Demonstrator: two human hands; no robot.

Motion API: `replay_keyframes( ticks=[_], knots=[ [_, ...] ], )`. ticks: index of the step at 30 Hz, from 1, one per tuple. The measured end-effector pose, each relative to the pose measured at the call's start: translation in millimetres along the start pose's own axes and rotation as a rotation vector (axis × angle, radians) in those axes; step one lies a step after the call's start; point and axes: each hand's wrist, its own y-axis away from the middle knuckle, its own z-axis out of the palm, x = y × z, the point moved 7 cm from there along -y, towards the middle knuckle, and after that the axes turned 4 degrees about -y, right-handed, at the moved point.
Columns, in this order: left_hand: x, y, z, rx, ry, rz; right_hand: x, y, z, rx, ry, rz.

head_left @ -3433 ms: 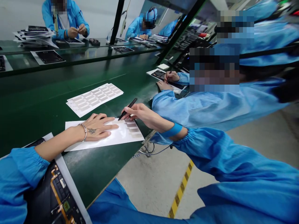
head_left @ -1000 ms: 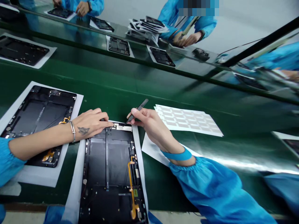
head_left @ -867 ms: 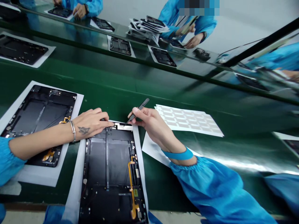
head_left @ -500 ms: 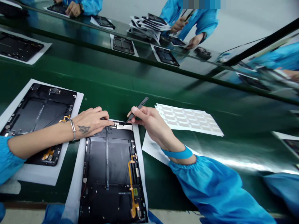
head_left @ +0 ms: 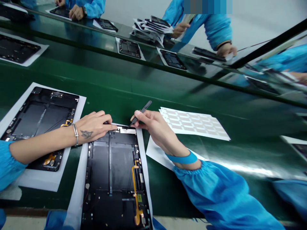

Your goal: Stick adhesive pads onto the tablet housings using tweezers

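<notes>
A black tablet housing (head_left: 122,159) with an orange flex cable lies on white paper in front of me. My left hand (head_left: 96,124) rests across its top left corner, fingers stretched out, index fingertip on the top edge beside a pale strip (head_left: 128,131). That hand grips nothing that I can see; its thumb is hidden. My right hand (head_left: 155,126) pinches black tweezers (head_left: 144,110), their tips at the strip on the housing's top edge. Left of this stands a second tablet housing (head_left: 35,118) on paper, partly covered by my left forearm.
Sheets of pale rectangular stickers (head_left: 194,121) lie right of my right hand, near a blank white paper (head_left: 155,151). Beyond a raised ledge, more housings (head_left: 129,48) and a stack of them (head_left: 153,28) lie on the far bench, where people in blue sleeves work.
My hands, the tweezers and the housing stay nearly still. Across the bench, a co-worker's hand has moved right, beside a dark flat device.
</notes>
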Motion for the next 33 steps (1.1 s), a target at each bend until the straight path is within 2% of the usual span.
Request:
replay_keyframes(
  ticks=[13,24,33],
  knots=[
    [0.8,-1.6,4.7,-0.03,-0.108,-0.06,0.1,-1.7,3.4,-0.01,0.022,0.006],
    [6.3,7.0,0.7,0.065,-0.169,0.043,0.6,-5.1,5.1,-0.014,0.061,-0.028],
    [2.1,2.1,-3.0,-0.061,-0.065,-0.016,-2.2,-5.8,6.8,-0.017,0.171,-0.126]
  ],
)
